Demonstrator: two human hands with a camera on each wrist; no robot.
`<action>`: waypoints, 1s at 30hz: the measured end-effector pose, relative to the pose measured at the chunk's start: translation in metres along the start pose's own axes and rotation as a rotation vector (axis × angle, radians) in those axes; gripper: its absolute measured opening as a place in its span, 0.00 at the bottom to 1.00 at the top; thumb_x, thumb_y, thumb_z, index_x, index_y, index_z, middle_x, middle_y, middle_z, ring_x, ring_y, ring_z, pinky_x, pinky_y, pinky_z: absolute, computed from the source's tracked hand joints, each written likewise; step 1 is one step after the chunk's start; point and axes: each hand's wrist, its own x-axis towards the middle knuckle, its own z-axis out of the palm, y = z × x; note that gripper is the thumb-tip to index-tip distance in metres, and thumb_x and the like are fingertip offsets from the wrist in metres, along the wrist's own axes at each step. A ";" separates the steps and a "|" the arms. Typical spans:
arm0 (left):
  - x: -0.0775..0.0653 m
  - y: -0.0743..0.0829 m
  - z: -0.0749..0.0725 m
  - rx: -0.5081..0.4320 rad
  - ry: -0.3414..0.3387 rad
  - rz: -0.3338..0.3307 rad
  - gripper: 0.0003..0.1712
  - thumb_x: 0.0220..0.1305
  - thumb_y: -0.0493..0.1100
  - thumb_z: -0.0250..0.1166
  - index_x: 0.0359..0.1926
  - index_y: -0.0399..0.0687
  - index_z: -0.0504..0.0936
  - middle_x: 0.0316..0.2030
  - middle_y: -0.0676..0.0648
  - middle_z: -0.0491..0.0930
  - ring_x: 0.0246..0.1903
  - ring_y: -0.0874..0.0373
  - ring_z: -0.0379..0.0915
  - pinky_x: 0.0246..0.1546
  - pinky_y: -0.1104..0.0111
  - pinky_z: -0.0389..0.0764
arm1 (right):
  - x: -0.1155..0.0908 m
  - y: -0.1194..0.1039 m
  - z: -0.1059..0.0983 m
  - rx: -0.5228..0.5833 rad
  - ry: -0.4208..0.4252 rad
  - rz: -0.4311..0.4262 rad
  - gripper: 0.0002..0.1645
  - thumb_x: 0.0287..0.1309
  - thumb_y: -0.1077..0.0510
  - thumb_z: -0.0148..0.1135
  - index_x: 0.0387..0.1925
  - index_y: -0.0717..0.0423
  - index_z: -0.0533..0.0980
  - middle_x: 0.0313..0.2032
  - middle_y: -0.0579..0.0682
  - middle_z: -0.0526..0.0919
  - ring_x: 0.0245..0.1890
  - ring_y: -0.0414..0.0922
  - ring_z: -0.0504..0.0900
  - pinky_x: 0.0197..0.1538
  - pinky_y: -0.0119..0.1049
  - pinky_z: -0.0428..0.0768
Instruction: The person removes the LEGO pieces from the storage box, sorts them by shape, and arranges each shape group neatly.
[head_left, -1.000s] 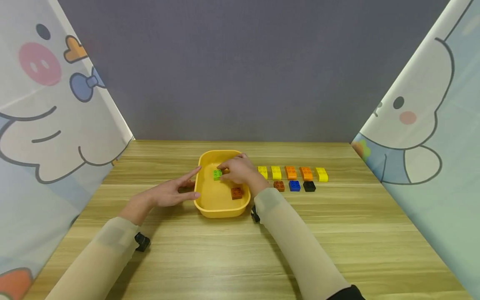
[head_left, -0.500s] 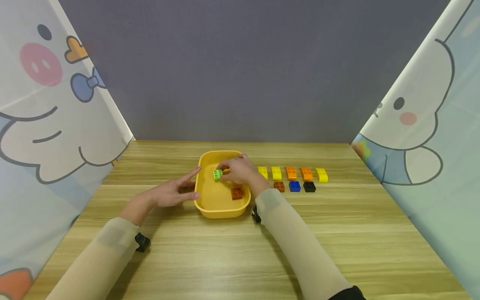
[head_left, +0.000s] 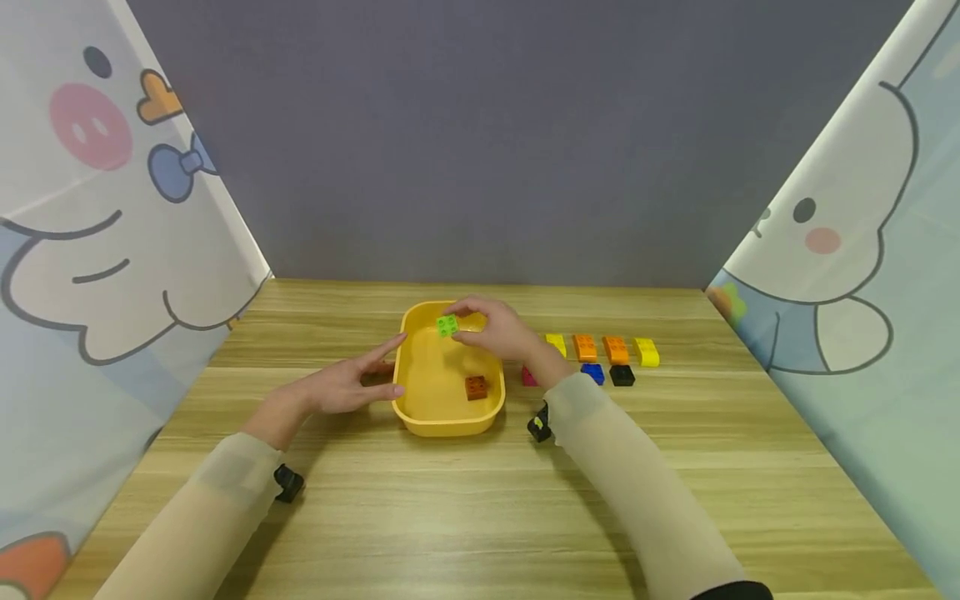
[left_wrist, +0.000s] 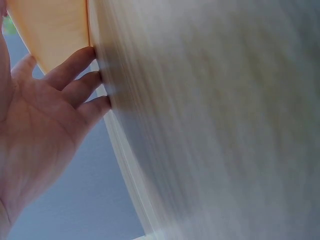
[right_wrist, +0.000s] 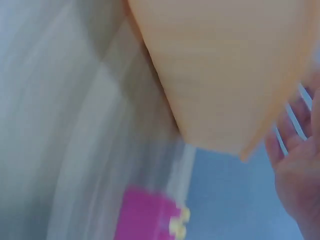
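My right hand [head_left: 498, 329] pinches a light green toy brick [head_left: 447, 325] between thumb and fingers, above the far part of a yellow plastic tub [head_left: 447, 428]. Inside the tub, a brown brick [head_left: 476, 387] lies at the right side. Against the tub's left side rests my left hand [head_left: 337, 387], its fingers spread and fairly straight. The left wrist view shows those fingers [left_wrist: 75, 67] touching the table by the tub wall [left_wrist: 55, 25]. From the right wrist, the tub's outer wall [right_wrist: 220, 75] fills much of the picture; the green brick is hidden there.
Right of the tub stand two rows of bricks. Yellow [head_left: 647, 352] and orange [head_left: 585, 348] ones form the back row; blue [head_left: 592, 373], black [head_left: 622, 375] and pink [head_left: 529, 377] ones show in front. My right forearm covers part of both rows. A grey panel [head_left: 480, 150] rises behind the table.
My right hand has lifted the green brick off the tub floor and carried it up and to the right. The left hand stays at the tub's left side.
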 end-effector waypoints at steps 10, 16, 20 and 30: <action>0.002 -0.001 -0.002 -0.004 0.017 0.013 0.57 0.77 0.70 0.65 0.91 0.72 0.40 0.79 0.35 0.71 0.80 0.30 0.63 0.80 0.28 0.57 | -0.070 0.016 -0.051 0.151 0.069 0.096 0.25 0.73 0.59 0.73 0.68 0.49 0.82 0.62 0.56 0.85 0.54 0.51 0.88 0.52 0.41 0.89; 0.003 -0.002 0.003 -0.018 0.021 0.034 0.57 0.77 0.68 0.65 0.91 0.68 0.41 0.78 0.34 0.72 0.80 0.31 0.65 0.80 0.29 0.58 | -0.115 0.037 -0.074 0.161 0.091 0.159 0.26 0.74 0.59 0.72 0.70 0.55 0.79 0.55 0.59 0.89 0.51 0.46 0.88 0.51 0.43 0.91; 0.003 -0.001 0.003 -0.027 0.022 0.040 0.57 0.77 0.67 0.66 0.91 0.67 0.41 0.78 0.33 0.72 0.80 0.31 0.65 0.80 0.29 0.59 | -0.142 0.051 -0.092 0.126 0.122 0.196 0.26 0.75 0.60 0.70 0.70 0.56 0.78 0.55 0.62 0.89 0.50 0.43 0.88 0.48 0.44 0.90; 0.002 -0.001 0.002 -0.019 0.019 0.014 0.57 0.76 0.70 0.65 0.91 0.70 0.41 0.79 0.34 0.71 0.80 0.31 0.64 0.80 0.28 0.58 | -0.208 0.086 -0.145 0.083 0.217 0.277 0.27 0.75 0.60 0.71 0.70 0.62 0.77 0.61 0.44 0.84 0.47 0.32 0.87 0.49 0.32 0.89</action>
